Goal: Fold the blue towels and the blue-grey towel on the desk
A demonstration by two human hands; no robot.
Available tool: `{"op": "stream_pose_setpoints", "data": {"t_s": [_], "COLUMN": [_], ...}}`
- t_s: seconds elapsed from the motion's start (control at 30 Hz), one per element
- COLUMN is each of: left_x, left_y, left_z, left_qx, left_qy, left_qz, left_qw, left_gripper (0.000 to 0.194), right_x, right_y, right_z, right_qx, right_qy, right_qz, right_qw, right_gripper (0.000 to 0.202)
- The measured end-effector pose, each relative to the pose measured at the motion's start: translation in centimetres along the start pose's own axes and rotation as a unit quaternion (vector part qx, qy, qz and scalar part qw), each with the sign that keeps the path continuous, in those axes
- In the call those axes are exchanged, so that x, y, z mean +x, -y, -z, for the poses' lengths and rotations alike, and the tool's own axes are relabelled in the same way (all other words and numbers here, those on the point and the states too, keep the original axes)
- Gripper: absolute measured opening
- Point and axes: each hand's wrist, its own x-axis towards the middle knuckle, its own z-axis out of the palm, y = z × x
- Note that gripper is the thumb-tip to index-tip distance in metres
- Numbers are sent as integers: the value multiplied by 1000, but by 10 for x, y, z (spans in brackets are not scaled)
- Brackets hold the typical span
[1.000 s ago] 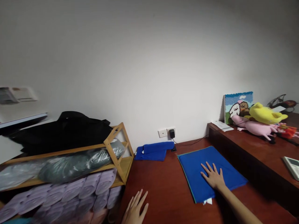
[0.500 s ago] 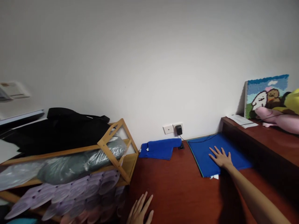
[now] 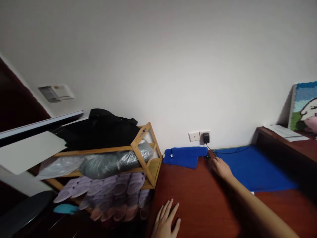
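Observation:
My left hand (image 3: 166, 220) rests with its fingers spread near the left front of the red-brown table (image 3: 195, 198). My right hand (image 3: 221, 168) is at the left edge of a flat blue cloth (image 3: 257, 170); its fingers are bent together, and whatever they hold is hidden. A folded blue cloth (image 3: 184, 156) lies by the wall, left of my right hand. Between them a small black object (image 3: 206, 155) sits on the table, below a black plug (image 3: 205, 138) in the wall socket.
At the left stands a wooden rack (image 3: 150, 165) with a black bag (image 3: 102, 132), plastic-wrapped bundles and several lilac slippers. To the right, a raised ledge (image 3: 277, 140) carries papers (image 3: 287, 133) and a fluffy picture (image 3: 303, 107). A thin cable runs from the plug over the flat cloth.
My right hand has left the middle of the flat cloth for its left edge, and its spread fingers have drawn together. The view has turned left. My left hand stays spread on the table.

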Motion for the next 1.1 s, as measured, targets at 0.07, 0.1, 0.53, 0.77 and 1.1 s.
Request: {"op": "stream_pose_setpoints", "data": {"t_s": [0.07, 0.1, 0.53, 0.77, 1.1], "left_x": [-2, -3, -8, -2, 10], "left_y": [3, 5, 10, -6, -26], "left_z": [-4, -6, -13, 3, 36], "left_qx": [14, 21, -47, -63, -97], "left_qy": [-7, -12, 46, 36, 37], "left_qz": [-15, -26, 4, 53, 60], "left_qw": [1000, 999, 998, 996, 993], "left_gripper": [70, 72, 74, 67, 48], "right_x": [30, 45, 75, 15, -266], "right_y": [24, 31, 59, 116, 128], "right_z": [-10, -14, -25, 67, 85], "right_qx": [67, 96, 321, 395, 176], "right_qy": [-12, -21, -101, -166, 29], "right_qz": [-51, -83, -244, -10, 231], "right_qw": [996, 992, 909, 904, 956], "right_gripper": [47, 54, 52, 37, 26]}}
